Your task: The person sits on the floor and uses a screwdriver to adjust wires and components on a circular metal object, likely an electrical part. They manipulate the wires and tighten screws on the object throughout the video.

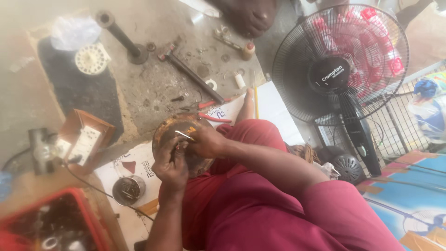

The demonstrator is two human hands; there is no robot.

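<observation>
The round, rust-brown motor winding with copper coils (179, 135) rests on the seated person's knee, just above the red trousers (260, 139). The image is rotated, so which hand is the person's left or right is judged from the arms: the hand lower in the frame, on the bare forearm rising from the bottom edge, is taken as the left hand (171, 165); the hand on the arm reaching across from the right is taken as the right hand (206, 141).

Left hand: fingers curled around the near rim of the winding, grip closed on it, with a thin dark tool or wire between the fingers; which cannot be told.

Right hand: fingers pinched closed on a thin pale strip or wire (184, 135) lying across the top of the winding.

Surroundings: a concrete floor (153, 79) carries a long dark metal rod with a flanged base (121, 36), a hammer-like tool (190, 74), red-handled pliers (213, 110) and a white round toothed disc (91, 59). A small metal tin (128, 189) stands on white printed sheeting near the left forearm. A black-caged pedestal fan with red blades (341, 62) stands at the right, well apart from the hands. A red crate (51, 223) sits at lower left.
</observation>
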